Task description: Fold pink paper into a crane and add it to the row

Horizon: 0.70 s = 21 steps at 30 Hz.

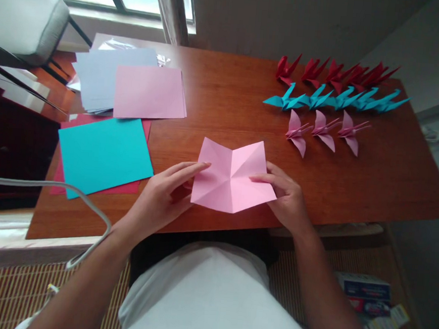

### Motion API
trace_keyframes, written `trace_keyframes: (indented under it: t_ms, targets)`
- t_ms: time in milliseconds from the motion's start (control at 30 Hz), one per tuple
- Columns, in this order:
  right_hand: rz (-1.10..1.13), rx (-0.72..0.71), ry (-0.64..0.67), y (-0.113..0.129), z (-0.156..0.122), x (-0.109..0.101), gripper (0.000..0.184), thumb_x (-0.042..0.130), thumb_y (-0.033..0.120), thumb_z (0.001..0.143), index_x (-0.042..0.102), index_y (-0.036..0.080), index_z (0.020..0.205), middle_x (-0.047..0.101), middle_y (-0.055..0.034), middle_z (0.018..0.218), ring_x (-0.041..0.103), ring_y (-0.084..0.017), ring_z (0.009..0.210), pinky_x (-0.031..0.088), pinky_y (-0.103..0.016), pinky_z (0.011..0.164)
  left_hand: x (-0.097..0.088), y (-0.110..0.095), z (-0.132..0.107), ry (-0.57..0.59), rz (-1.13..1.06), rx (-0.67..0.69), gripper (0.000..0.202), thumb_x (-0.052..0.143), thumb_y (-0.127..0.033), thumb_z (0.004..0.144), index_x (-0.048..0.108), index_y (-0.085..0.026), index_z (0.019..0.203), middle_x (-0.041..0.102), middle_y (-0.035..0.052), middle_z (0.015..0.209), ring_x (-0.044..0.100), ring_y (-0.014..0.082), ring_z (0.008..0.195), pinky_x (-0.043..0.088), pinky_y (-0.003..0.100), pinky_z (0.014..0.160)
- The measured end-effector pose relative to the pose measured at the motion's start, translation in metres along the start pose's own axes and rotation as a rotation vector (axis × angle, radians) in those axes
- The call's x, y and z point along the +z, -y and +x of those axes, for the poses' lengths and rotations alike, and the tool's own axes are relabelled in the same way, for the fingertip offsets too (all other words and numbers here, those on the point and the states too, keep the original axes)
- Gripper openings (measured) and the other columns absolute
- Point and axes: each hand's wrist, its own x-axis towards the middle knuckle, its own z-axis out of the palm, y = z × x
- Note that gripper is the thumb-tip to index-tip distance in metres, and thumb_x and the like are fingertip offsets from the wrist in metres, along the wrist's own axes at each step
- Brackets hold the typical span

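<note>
A pink sheet of origami paper [237, 178] is held up just over the near edge of the table, opened out with crease lines meeting at its centre. My left hand [168, 188] grips its left edge, fingers on top and the thumb partly hidden by the paper. On the opposite side, my right hand [283, 192] pinches the right edge, with one finger lying across the top and the others behind. The paper's near and far edges bend at the middle crease.
Behind to the right stand rows of folded cranes: red [335, 75], blue [338, 99] and three pink [323, 129]. Left lie pink sheets [151, 93], grey-blue sheets [97, 76], and a turquoise sheet [106, 155] over red paper [146, 128]. A white cable [94, 208] passes by my left forearm.
</note>
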Motion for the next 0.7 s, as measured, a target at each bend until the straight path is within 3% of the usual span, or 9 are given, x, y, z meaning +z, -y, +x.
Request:
trace_keyframes:
  t_ms: [67,167,300,433,567,700]
  targets:
    - [0.021,-0.001,0.023,0.002,0.0,-0.001,0.02,0.075,0.026,0.088,0.079,0.035,0.105,0.071,-0.0003,0.128,0.069,-0.022,0.115,0.056,-0.035,0.096,0.0,-0.003,0.003,0.014,-0.106,0.003,0.042,0.072,-0.018,0.086,0.071,-0.025,0.127,0.067,0.0118,0.134,0.067,0.0266,0.12,0.058,0.03,0.093]
    - [0.051,-0.011,0.033,0.004,0.0,-0.002,0.016,0.075,0.028,0.088,0.08,0.034,0.103,0.072,-0.0006,0.127,0.069,-0.022,0.116,0.056,-0.034,0.096,0.001,-0.006,0.008,-0.026,-0.269,-0.032,0.017,0.076,-0.024,0.084,0.08,-0.022,0.101,0.073,0.0101,0.122,0.072,0.0237,0.105,0.058,0.028,0.088]
    - [0.14,0.047,-0.026,0.007,-0.001,0.003,0.009,0.074,0.03,0.089,0.081,0.031,0.095,0.077,0.0001,0.114,0.072,-0.02,0.107,0.057,-0.033,0.095,0.01,-0.01,0.008,-0.235,-0.406,-0.127,0.008,0.079,-0.028,0.083,0.079,-0.02,0.083,0.078,0.0053,0.095,0.072,0.0195,0.087,0.058,0.027,0.078]
    - [0.262,0.185,-0.178,0.007,-0.002,0.017,0.009,0.076,0.033,0.087,0.079,0.025,0.084,0.078,-0.0004,0.095,0.073,-0.018,0.092,0.06,-0.031,0.086,0.028,-0.01,0.007,-0.389,-0.578,-0.329,0.02,0.084,-0.032,0.079,0.077,-0.019,0.092,0.079,0.0049,0.096,0.072,0.0194,0.088,0.059,0.029,0.081]
    - [0.36,0.2,-0.235,0.006,-0.002,0.025,0.006,0.077,0.03,0.086,0.077,0.027,0.091,0.077,0.0014,0.094,0.071,-0.014,0.083,0.061,-0.027,0.078,0.038,-0.009,0.009,-0.491,-0.739,-0.333,0.033,0.088,-0.025,0.073,0.063,-0.021,0.095,0.075,0.0006,0.094,0.072,0.015,0.088,0.057,0.024,0.08]
    - [0.36,0.184,-0.222,0.008,-0.002,0.025,0.01,0.077,0.027,0.085,0.074,0.027,0.094,0.076,0.0023,0.089,0.071,-0.012,0.079,0.06,-0.025,0.076,0.034,-0.01,0.013,-0.451,-0.832,-0.358,0.054,0.089,-0.024,0.072,0.057,-0.024,0.116,0.074,0.0009,0.097,0.071,0.0146,0.083,0.056,0.022,0.075]
